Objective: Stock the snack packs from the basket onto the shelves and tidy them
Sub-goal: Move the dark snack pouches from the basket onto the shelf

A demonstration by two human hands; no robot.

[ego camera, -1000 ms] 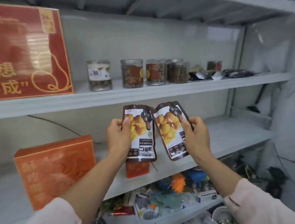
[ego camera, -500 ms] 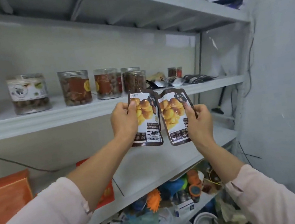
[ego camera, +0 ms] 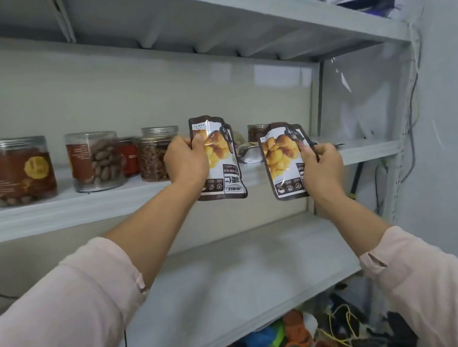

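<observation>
Brown left pack [ego camera: 221, 156] and right pack [ego camera: 279, 160] stand upright before the shelf [ego camera: 51, 216].
Left hand [ego camera: 186, 161] and right hand [ego camera: 322, 167] each grip one; the right pack is nearer the bare end.

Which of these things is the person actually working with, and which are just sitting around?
Part of the job: left snack pack in the left hand; right snack pack in the right hand; shelf behind them.
Just sitting there: jars of nuts on that shelf; colourful clutter lower down.
</observation>
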